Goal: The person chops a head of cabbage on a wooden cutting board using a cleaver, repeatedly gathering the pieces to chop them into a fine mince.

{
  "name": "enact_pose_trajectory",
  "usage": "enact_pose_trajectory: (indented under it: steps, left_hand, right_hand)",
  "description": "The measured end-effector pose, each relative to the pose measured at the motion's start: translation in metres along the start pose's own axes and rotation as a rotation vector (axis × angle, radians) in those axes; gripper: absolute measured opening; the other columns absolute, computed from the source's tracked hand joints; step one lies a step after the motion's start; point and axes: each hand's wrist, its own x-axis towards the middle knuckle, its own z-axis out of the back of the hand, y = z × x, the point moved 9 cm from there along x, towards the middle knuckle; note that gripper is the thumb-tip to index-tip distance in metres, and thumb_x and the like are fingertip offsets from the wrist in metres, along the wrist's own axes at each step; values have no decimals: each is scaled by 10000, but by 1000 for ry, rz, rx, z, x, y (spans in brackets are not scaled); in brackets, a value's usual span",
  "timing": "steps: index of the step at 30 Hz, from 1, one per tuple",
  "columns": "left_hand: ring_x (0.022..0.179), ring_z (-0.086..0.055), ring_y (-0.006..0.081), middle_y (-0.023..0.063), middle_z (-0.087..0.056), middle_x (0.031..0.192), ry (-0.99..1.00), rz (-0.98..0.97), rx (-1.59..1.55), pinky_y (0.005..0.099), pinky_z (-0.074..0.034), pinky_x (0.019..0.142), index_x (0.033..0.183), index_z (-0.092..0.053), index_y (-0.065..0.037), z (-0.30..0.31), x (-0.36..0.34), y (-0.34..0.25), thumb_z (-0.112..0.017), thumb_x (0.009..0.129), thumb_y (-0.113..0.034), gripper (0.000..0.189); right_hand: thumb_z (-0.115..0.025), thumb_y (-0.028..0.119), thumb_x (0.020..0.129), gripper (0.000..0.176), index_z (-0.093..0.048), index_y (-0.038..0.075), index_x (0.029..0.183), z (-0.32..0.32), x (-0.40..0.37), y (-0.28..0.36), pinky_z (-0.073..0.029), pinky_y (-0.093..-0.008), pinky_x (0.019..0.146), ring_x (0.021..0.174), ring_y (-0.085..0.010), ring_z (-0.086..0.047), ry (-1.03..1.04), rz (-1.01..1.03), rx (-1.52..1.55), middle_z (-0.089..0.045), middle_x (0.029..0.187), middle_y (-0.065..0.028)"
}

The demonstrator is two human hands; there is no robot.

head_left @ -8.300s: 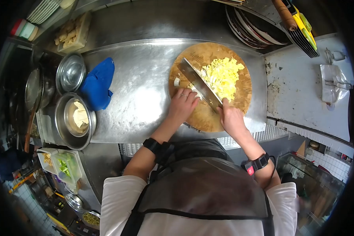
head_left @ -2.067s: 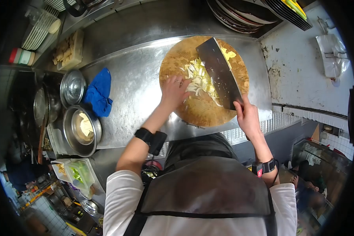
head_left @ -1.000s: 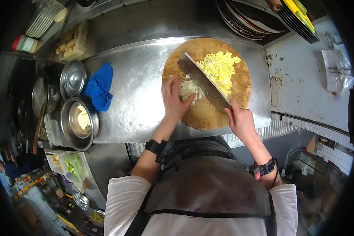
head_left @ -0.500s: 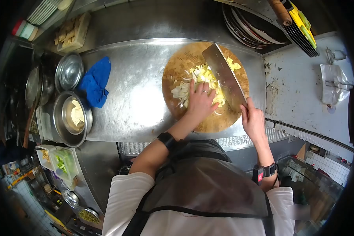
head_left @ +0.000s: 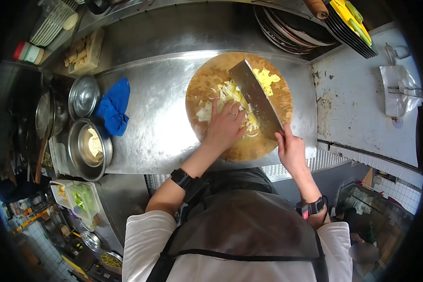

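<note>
A round wooden chopping board carries chopped pale yellow cabbage. My left hand lies over the shreds with its fingers spread, touching them. My right hand is closed around the handle end of a broad cleaver. The blade slants across the board from upper left to lower right, close to the right side of the shreds by my left hand. Beyond the blade, a small heap of yellow pieces rests on the board's upper right. The blade's lower edge is hard to make out.
Left on the steel counter are a blue cloth, a metal bowl and a larger bowl with pale pieces in it. A tub of ginger-like roots stands at the back left. Stacked plates sit at the back right.
The cleaver and both my hands have shifted left over the board. More of the yellow heap right of the blade now shows, apart from the shreds. The whole view has shifted slightly.
</note>
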Motion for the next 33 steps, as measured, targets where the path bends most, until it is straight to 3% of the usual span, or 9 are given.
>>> enact_pose_trajectory:
  steps: [2, 9, 12, 14, 24, 27, 29, 33]
  left_hand:
    - [1200, -470, 314, 113, -567, 1160, -21, -75, -36, 631, -174, 1082, 1070, -624, -65, -5, 6, -8, -675, 780, -245, 345]
    - [1203, -476, 309, 111, -605, 1123, 98, -31, 177, 620, -157, 1104, 1028, -636, -29, -20, 7, 1, -620, 811, -193, 274]
    - [1163, -498, 297, 109, -612, 1058, 74, -59, 181, 616, -161, 1105, 1004, -642, -29, -18, 6, -1, -589, 824, -168, 233]
    - [1126, -494, 280, 93, -582, 1038, -41, -128, 241, 590, -195, 1093, 1022, -627, -70, -13, 15, -5, -714, 747, -197, 315]
    - [1122, -467, 272, 95, -533, 1089, 161, 69, 303, 564, -209, 1092, 1128, -588, -101, -35, 39, 7, -794, 641, -312, 569]
    - [1130, -459, 278, 111, -528, 1098, 181, 33, 317, 563, -216, 1090, 1093, -609, -95, -32, 45, 3, -789, 650, -269, 509]
    - [1154, -451, 268, 123, -551, 1095, 263, 42, 321, 577, -194, 1100, 989, -642, -68, -32, 52, 1, -643, 753, -129, 244]
    - [1168, -440, 259, 118, -546, 1135, 374, 44, 354, 573, -187, 1107, 983, -657, -52, -47, 54, 7, -648, 755, -154, 250]
  right_hand:
    - [-556, 126, 917, 140, -448, 42, 944, -7, -1, -3, -473, -487, 529, 593, -412, -603, 10, 5, -8, -626, 645, -173]
    - [-553, 139, 921, 138, -450, 48, 939, -9, 5, -24, -464, -490, 523, 583, -413, -598, -10, 25, -57, -607, 609, -175]
    - [-566, 131, 919, 147, -468, 30, 963, -6, 6, -30, -448, -496, 539, 643, -433, -586, 23, -36, -16, -636, 721, -197]
    - [-553, 142, 924, 146, -454, 43, 966, -1, 3, -29, -469, -490, 536, 618, -424, -600, -10, -27, 9, -636, 674, -183]
    - [-560, 119, 922, 147, -444, 35, 953, 18, -13, -37, -472, -487, 542, 641, -421, -602, -80, -61, 86, -651, 738, -192]
    - [-559, 118, 922, 148, -439, 35, 944, 19, -16, -38, -465, -489, 536, 633, -423, -597, -90, -68, 92, -639, 715, -191]
    - [-559, 120, 922, 145, -440, 38, 939, 19, -18, -39, -459, -495, 534, 630, -427, -593, -97, -70, 118, -628, 695, -189]
    - [-559, 123, 921, 143, -441, 42, 938, 18, -21, -41, -458, -495, 536, 634, -430, -592, -94, -101, 128, -626, 686, -186]
